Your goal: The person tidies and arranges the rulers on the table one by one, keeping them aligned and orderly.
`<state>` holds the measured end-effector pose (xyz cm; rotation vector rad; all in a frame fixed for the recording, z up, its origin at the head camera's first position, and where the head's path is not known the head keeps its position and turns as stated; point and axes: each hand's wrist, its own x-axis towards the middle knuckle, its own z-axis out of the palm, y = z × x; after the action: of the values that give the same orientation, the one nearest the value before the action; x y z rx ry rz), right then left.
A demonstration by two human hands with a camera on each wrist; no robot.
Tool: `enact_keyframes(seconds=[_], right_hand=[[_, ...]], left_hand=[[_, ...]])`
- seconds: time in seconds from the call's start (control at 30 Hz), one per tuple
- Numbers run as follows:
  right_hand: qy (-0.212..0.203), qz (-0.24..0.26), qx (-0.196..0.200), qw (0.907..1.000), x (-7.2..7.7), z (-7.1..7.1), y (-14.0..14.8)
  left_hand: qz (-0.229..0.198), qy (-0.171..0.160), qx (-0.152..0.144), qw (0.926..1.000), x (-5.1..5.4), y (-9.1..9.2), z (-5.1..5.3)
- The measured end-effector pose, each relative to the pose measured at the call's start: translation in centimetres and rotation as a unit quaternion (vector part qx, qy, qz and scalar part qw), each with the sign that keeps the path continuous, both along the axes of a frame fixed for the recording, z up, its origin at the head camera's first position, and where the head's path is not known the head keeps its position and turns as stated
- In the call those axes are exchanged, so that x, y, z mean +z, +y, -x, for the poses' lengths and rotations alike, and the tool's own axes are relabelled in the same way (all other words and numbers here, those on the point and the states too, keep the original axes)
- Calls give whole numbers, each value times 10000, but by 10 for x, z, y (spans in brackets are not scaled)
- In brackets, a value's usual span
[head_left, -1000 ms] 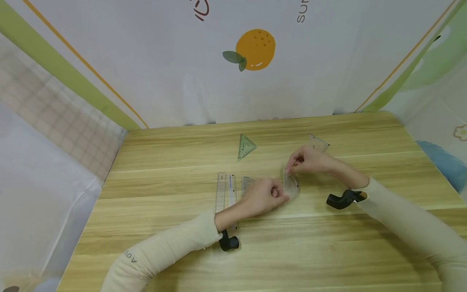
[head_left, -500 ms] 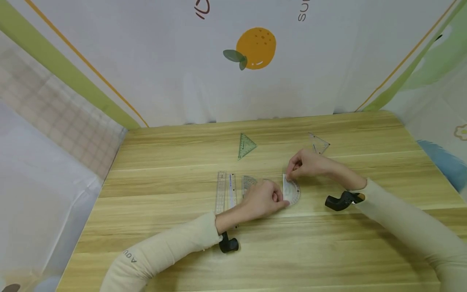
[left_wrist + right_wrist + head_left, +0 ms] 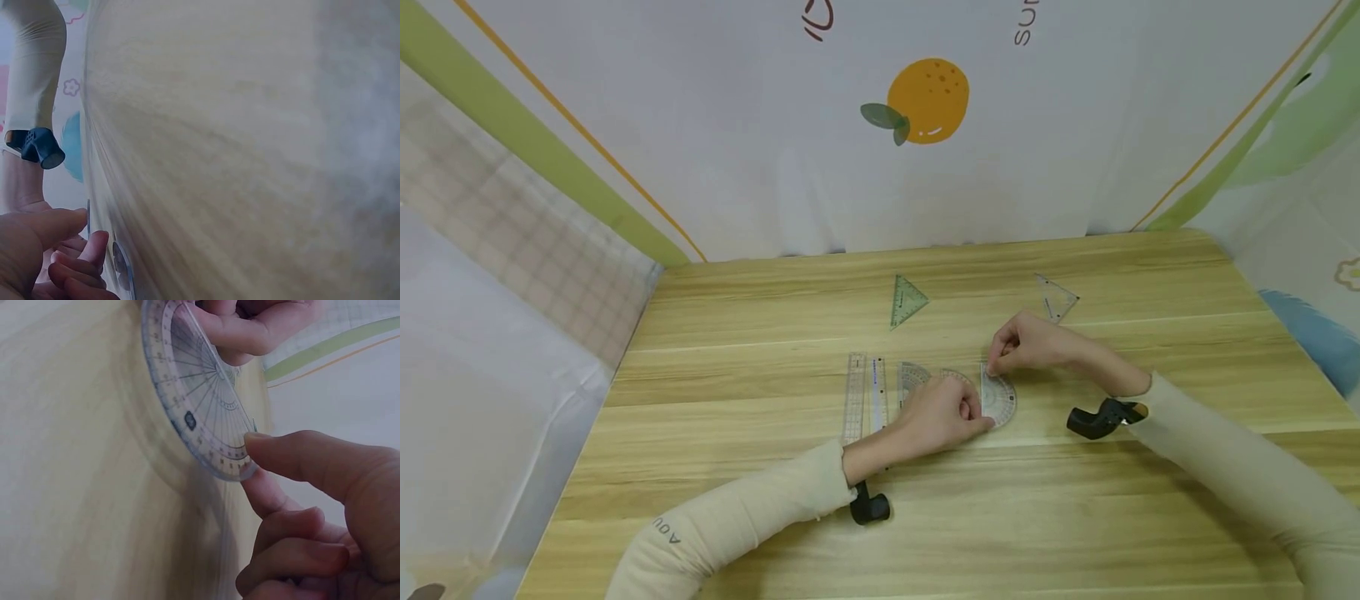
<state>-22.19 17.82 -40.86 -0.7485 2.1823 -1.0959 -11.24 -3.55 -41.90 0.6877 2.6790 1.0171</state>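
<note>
A clear protractor [image 3: 1000,402] stands at the right end of a row, its straight edge facing left. My right hand [image 3: 1028,342] pinches its far corner between thumb and forefinger. The near corner is pinched by my left hand [image 3: 942,410]. In the right wrist view the protractor [image 3: 194,394] hangs a little above the wood, casting a shadow, with a hand at each end. Two more clear protractors lie left of it: one [image 3: 912,375] in plain sight, the other [image 3: 956,374] partly behind my left hand. In the left wrist view, my left fingers [image 3: 78,269] are curled.
Left of the protractors lie a wide clear ruler [image 3: 854,392] and a narrower ruler [image 3: 878,387], partly under my left forearm. Farther back are a green set square [image 3: 907,302] and a clear set square [image 3: 1057,298]. A printed curtain hangs behind the wooden table [image 3: 737,333].
Both hands have moved slightly toward me with the protractor, lowering it into line with the others. The second protractor has come partly into sight behind my left hand.
</note>
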Motion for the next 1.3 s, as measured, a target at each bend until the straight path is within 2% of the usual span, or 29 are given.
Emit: enact_keyframes(seconds=[0.37, 0.6, 0.9, 1.3], right_hand=[[-126, -39, 0, 9999, 0, -1, 0], [112, -174, 31, 9998, -3, -1, -1], [235, -252, 129, 9993, -3, -2, -2], [70, -188, 170, 9997, 0, -3, -1]], left_hand=[[121, 136, -78, 9998, 1, 0, -3], [258, 261, -80, 9993, 0, 1, -4], [351, 246, -80, 9990, 0, 2, -4], [461, 391, -48, 9982, 0, 7, -5]])
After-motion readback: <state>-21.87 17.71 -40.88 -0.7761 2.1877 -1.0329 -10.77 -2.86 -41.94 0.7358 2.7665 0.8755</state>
